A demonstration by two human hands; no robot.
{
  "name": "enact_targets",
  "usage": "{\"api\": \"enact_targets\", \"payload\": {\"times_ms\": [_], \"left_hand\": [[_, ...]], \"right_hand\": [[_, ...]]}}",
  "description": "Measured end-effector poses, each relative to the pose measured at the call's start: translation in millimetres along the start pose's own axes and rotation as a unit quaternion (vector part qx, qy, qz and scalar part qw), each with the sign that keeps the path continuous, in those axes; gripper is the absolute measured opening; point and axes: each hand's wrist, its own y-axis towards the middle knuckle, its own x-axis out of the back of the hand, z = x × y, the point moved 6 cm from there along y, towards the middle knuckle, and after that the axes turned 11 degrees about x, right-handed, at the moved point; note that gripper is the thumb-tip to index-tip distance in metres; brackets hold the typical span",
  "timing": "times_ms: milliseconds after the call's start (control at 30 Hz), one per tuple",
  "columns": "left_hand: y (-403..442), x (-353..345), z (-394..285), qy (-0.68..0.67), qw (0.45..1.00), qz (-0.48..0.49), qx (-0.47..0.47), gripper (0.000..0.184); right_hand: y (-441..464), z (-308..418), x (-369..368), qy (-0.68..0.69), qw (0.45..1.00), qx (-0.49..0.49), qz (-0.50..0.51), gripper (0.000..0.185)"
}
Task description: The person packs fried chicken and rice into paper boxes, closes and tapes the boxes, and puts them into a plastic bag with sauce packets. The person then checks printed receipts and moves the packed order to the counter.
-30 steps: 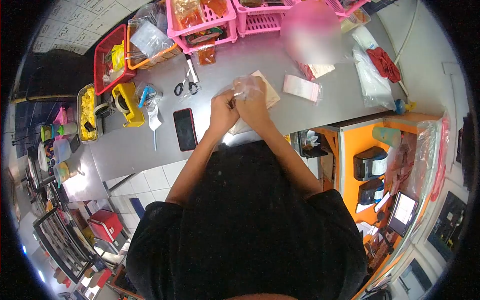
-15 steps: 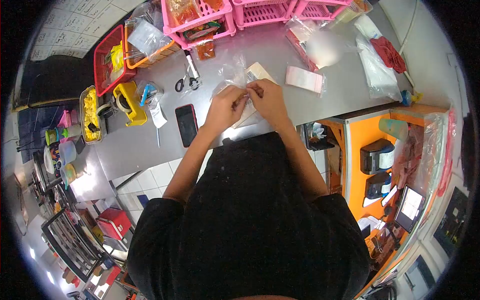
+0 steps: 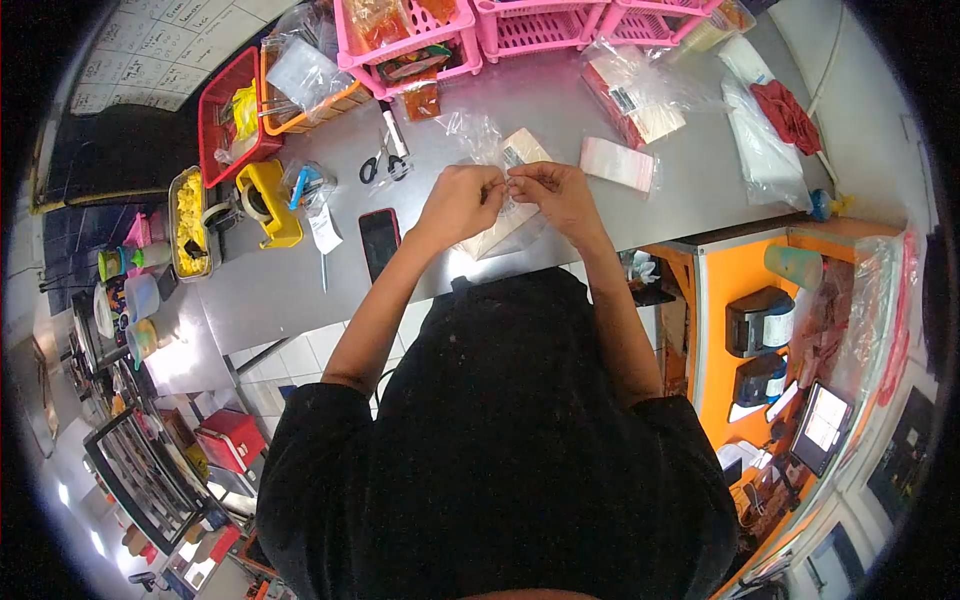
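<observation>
My left hand [image 3: 463, 205] and my right hand [image 3: 562, 203] meet over the steel table, fingertips pinched together close to each other. Between them they grip a clear plastic bag [image 3: 472, 137], whose loose film spreads out behind my left hand. Below the fingers lies a flat cream-coloured pack [image 3: 524, 147] with a dark printed mark, partly hidden by my hands. Right of my right hand is a pale pink and white wrapped pack [image 3: 618, 165]. A red-edged phone [image 3: 379, 243] lies left of my left forearm, and black-handled scissors [image 3: 382, 165] rest further back.
Pink baskets [image 3: 540, 30] line the back of the table [image 3: 330, 290]. A red basket [image 3: 213, 120], a yellow tape dispenser [image 3: 268, 205] and a tray of yellow pieces [image 3: 190, 225] stand left. White plastic bags [image 3: 765, 150] and a plastic-wrapped pack [image 3: 640, 100] lie right.
The whole view has shifted slightly, moving the table's things a little to the right. My hands stay close together over the cream pack, with the right fingers a bit more extended.
</observation>
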Motion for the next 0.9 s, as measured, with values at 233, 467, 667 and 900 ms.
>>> {"api": "enact_targets", "payload": {"times_ms": [233,467,667,900], "left_hand": [[2,2,-5,-0.005,1.000,0.010,0.027,0.010],[2,0,-3,0.004,1.000,-0.005,0.023,0.009],[-3,-4,-3,-0.019,0.999,-0.028,0.011,0.008],[-19,-10,1,-0.052,0.995,-0.080,-0.013,0.008]], "right_hand": [[1,0,-2,0.005,1.000,0.001,0.002,0.020],[1,3,-3,0.023,1.000,0.014,0.007,0.018],[0,-4,2,-0.004,1.000,0.004,0.014,0.018],[-5,-5,-3,-0.123,0.992,0.035,-0.006,0.016]]}}
